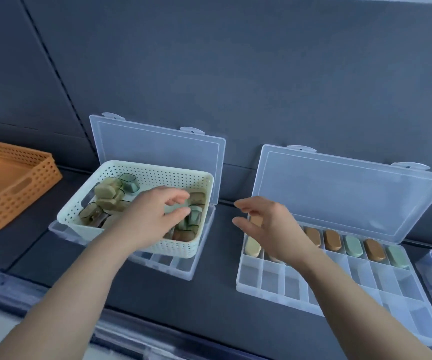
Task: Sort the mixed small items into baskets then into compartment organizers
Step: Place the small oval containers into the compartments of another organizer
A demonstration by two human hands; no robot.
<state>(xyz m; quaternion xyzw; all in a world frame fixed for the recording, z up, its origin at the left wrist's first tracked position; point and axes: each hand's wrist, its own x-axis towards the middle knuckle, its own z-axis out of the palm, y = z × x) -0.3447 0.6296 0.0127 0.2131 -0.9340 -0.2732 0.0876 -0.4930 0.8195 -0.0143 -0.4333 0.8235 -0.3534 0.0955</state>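
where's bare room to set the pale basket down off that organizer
Bare tabletop runs between the left organizer and right organizer, and in front of the left one. A narrower strip lies between orange basket and pale basket. The right organizer's back row is crowded with oval pieces.

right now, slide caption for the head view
Left hand reaches into the pale basket of small items; right hand hovers over the clear organizer.

Clear glossy plastic organizer (274,281), perforated matt plastic basket (121,229), smooth satin pieces (332,240)
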